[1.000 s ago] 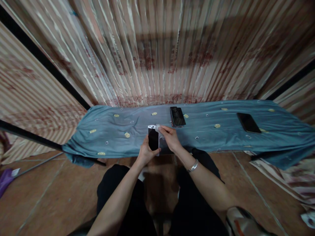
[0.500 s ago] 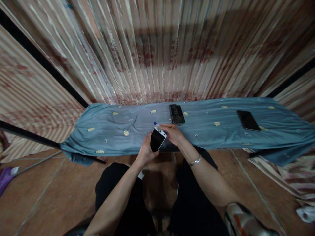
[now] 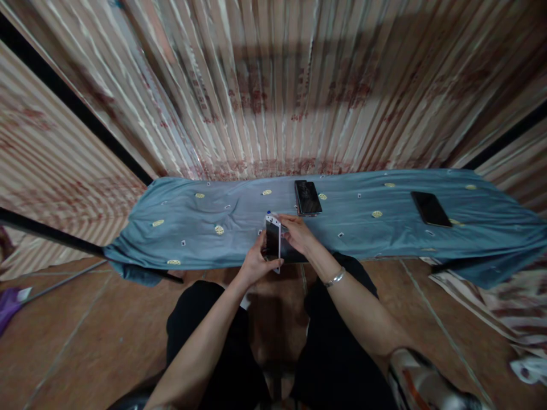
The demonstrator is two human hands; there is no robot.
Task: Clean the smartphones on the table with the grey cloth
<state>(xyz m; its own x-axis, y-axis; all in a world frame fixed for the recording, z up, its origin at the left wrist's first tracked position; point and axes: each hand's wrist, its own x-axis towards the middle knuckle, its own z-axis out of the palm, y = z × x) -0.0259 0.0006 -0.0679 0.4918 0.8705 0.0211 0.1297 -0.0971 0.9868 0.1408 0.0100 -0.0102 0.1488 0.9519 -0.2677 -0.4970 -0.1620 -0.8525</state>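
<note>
The left hand [image 3: 255,263] is curled around a white-edged phone [image 3: 272,241], the thumb along its near lower edge and the other fingers wrapped behind it, so the phone stands up on its long side with the dark screen turned partly toward the left. It is held just above the near edge of the blue cloth [image 3: 192,228], in front of the person's knees. The right hand [image 3: 297,234] comes in from the other side: its fingers are bent and close together, the tips pressed at the top corner of the phone, where a small white thing with a blue end [image 3: 269,214] shows; whether the fingers pinch it or only touch it is too small to tell. A metal bracelet [image 3: 334,278] sits on the right wrist. Under the right hand a dark flat patch lies on the cloth, but what it is cannot be made out. The cloth covers a long low table and carries scattered yellow patterned spots. Beyond the hands, near the far edge of the cloth, lies a dark phone [image 3: 307,197], flat and face up, apart from the hands. Another black phone [image 3: 431,209] lies flat well off to the right on the same cloth. No boxes, trays or other containers show on the cloth. Striped curtain fabric [image 3: 273,85] hangs behind the table, and the floor [image 3: 85,330] below is brown tile.
</note>
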